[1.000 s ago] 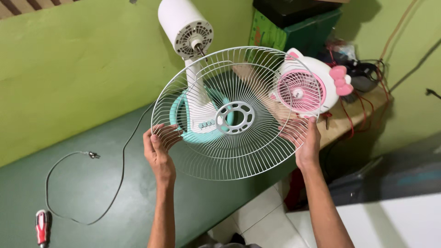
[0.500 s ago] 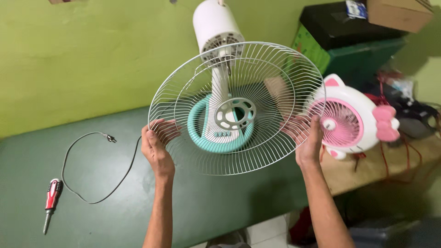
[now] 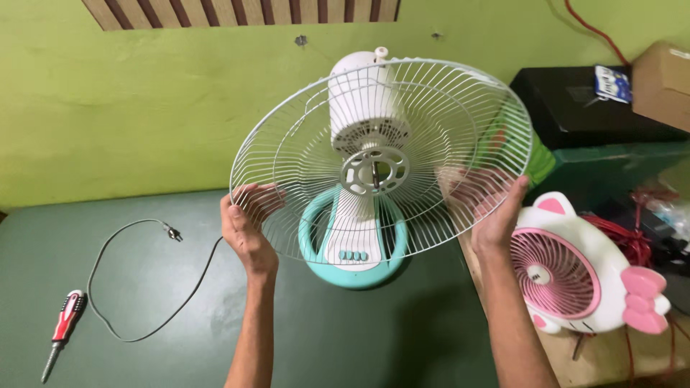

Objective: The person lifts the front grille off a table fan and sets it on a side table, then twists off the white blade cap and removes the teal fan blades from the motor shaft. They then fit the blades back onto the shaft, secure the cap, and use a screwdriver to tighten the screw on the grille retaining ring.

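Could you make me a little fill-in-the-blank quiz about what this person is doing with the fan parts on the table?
1. Both hands, left hand and right hand, hold a round white wire ____ by its rim.
2. The white fan stand behind it has a ring-shaped base coloured ____.
3. On the green table, far left, lies a red-handled ____.
4. The small cat-shaped fan at the right is white and ____.

Missing words: grille; teal; screwdriver; pink

Fingers of both hands sit behind the grille (image 3: 381,154) wires, only partly visible. Fan (image 3: 359,208) motor and base seen through the grille, blurred by wires. Forearms cut off at bottom edge. Box (image 3: 661,75) cut off at right edge. Plug (image 3: 170,231) too small to read.
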